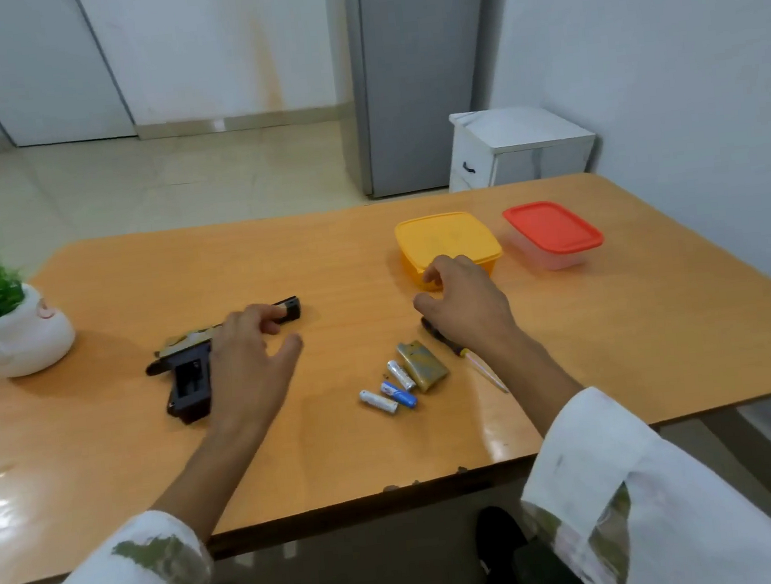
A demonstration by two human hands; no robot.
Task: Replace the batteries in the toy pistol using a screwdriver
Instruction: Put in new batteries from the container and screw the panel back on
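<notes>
On the wooden table (137, 278), the toy pistol (189, 381) is laid at nine o'clock, compartment opened, under the relaxed left hand (248, 352). Nothing is gripped by the loosely curled right hand (464, 303). The batteries (398, 394) at six o'clock could be rolled off if nudged.

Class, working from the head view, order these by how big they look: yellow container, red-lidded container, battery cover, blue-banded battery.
1. The yellow container and red-lidded container: about alike, so unranked; the right hand hides part of the yellow one.
2. The battery cover.
3. The blue-banded battery.
</notes>
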